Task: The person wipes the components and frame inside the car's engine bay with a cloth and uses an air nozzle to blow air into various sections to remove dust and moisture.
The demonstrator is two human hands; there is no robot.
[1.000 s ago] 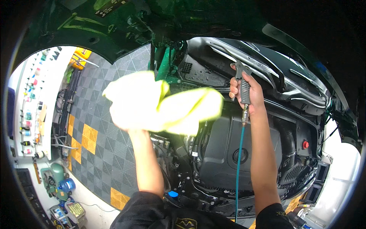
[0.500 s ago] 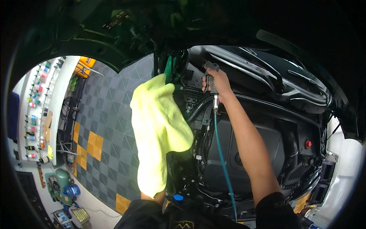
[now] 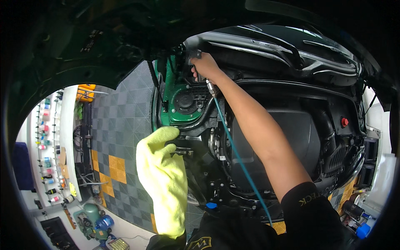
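Note:
A fluffy yellow-green microfiber cloth (image 3: pixel 163 183) covers my left hand (image 3: pixel 156 143) from the fingertips down past the wrist. Its fingers are hidden under the cloth, though a bent, finger-like outline shows at the top. That hand hovers beside the engine bay, below the green strut tower (image 3: pixel 183 121). My right hand (image 3: pixel 206 68) is wrapped around a grey air blow gun (image 3: pixel 193 54), at the far left corner of the bay near the windscreen cowl. From the gun's metal fitting (image 3: pixel 211 87) a teal air hose (image 3: pixel 237 152) runs back toward me.
Overhead hangs the raised dark green bonnet (image 3: pixel 62 54). A black engine cover (image 3: pixel 271 146) with a red cap (image 3: pixel 344 122) to its right fills the bay. To the left are a grey and orange tiled floor (image 3: pixel 121 125), a bottle rack (image 3: pixel 48 146) and a green compressor (image 3: pixel 91 211).
My right hand has moved the blow gun left, deeper into the corner. The cloth-covered left hand has drawn back and lower, uncovering the green strut tower. The view has shifted.

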